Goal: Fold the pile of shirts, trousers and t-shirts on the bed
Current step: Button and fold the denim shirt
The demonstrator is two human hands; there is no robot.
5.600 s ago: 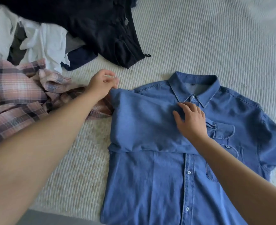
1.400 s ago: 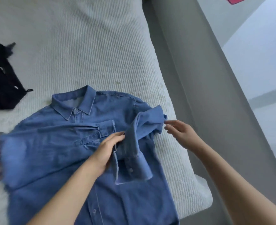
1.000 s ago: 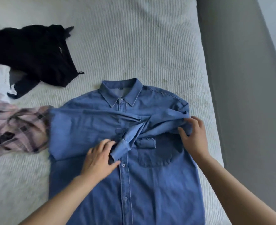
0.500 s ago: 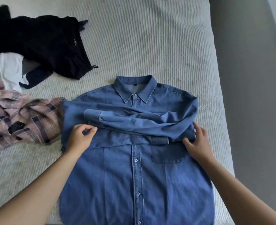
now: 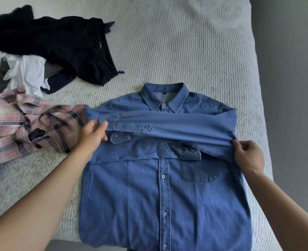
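The denim shirt (image 5: 167, 187) lies buttoned, front up, on the bed (image 5: 185, 42), one sleeve (image 5: 167, 124) stretched across its chest. The left hand (image 5: 93, 135) pinches the sleeve's cuff end; the right hand (image 5: 247, 153) pinches the fold at the shirt's right edge. To the left lie a plaid shirt (image 5: 23, 124), a white top (image 5: 28, 73) and black trousers (image 5: 59, 46).
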